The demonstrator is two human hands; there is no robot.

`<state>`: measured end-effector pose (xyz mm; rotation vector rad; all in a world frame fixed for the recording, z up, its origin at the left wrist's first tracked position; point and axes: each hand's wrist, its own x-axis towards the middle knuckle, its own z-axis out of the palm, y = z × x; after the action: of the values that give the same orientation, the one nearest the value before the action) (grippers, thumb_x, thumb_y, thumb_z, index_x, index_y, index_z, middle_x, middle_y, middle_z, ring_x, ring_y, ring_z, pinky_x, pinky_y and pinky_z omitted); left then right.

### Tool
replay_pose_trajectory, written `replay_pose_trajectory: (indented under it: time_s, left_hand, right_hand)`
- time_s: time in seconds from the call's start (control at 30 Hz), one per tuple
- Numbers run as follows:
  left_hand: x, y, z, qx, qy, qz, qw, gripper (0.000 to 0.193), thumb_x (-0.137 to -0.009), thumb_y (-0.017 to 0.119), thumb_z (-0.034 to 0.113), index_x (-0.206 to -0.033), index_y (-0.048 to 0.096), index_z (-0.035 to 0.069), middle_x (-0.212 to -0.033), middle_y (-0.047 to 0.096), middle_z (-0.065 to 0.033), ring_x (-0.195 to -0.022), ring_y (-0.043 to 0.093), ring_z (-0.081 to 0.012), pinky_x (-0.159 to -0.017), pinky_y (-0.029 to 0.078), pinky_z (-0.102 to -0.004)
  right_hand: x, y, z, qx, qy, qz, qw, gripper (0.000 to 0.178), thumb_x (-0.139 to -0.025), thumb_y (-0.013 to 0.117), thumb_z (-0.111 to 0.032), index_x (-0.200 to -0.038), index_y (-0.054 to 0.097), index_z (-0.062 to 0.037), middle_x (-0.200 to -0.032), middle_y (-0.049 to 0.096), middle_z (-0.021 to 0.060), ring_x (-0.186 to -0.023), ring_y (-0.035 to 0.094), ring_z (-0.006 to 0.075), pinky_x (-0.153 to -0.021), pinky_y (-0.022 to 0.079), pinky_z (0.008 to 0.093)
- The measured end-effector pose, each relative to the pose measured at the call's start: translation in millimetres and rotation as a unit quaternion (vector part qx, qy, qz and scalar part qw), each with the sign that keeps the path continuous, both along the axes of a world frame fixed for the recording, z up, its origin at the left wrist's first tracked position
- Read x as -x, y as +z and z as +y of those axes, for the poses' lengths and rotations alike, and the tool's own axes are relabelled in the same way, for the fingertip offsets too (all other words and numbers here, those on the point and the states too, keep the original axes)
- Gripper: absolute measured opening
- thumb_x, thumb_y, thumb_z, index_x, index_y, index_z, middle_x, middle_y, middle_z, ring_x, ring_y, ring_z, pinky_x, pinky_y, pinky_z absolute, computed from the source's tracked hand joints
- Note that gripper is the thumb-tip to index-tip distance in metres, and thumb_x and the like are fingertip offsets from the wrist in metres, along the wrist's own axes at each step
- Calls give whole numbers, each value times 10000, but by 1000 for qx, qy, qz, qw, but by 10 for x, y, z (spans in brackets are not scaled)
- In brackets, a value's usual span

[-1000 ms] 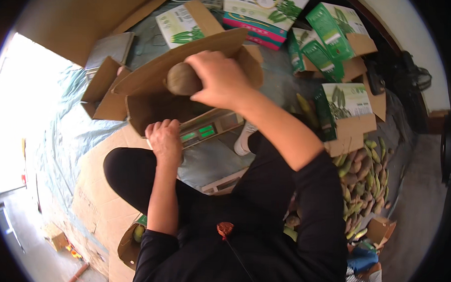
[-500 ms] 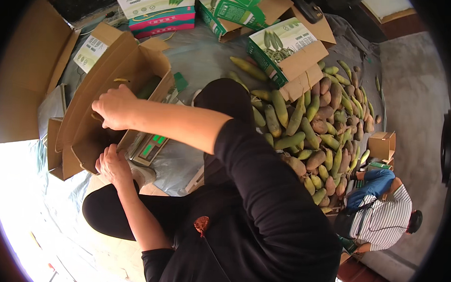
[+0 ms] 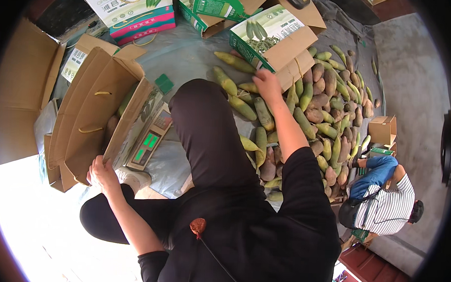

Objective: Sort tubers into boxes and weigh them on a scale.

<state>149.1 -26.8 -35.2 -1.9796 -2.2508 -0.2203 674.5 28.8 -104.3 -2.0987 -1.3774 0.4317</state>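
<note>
My left hand [image 3: 103, 175] grips the near edge of an open cardboard carton [image 3: 73, 123] at the left, thumb and fingers on its rim. Yellow rope handles show on the carton's raised flap, and a green radish [image 3: 127, 102] is partly visible inside. The carton rests on or beside a digital scale [image 3: 148, 143] with a lit green display. My right hand [image 3: 268, 87] is over the near side of a large pile of green radishes [image 3: 305, 125], close to the corner of a printed box. Its fingers are blurred and partly hidden, so whether they hold anything is unclear.
A green-and-white box [image 3: 266, 35] with open flaps lies on the pile's far side. Behind are another open box [image 3: 195, 18] and stacked printed boxes [image 3: 142, 26]. A small green piece [image 3: 164, 83] lies near the scale. At the right, a person in a striped shirt [image 3: 389, 206] bends over.
My right hand has left the carton and swung right to the radish pile. My left hand stays on the carton's edge. The scale shows more fully, and the view has shifted slightly.
</note>
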Motion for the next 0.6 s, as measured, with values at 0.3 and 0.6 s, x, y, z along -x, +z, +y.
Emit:
replay_pose_trajectory:
  time_s: [0.3,0.6]
  left_hand:
    - [19,-48,1,30,30,-16,999,199,-715,672,104,-899,611,55,-874,641,-86,-863,588,-285,-816,398,-408]
    - [-41,-28,82,69,63,-48,994,178,-713,647,91,-878,602,44,-855,629,-95,-844,581,-299,-786,412,-407]
  right_hand:
    - [-1209,-728,-1124,223,-283,-25,932,476,-749,658,-302,-1120,598,-10,-1077,623,203,-1028,583,340,-868,458,414]
    - [-1641,-1269,-1085,208,-320,19,924,703,-731,681,-377,-1243,465,53,-1221,529,254,-1132,516,366,-948,416,411]
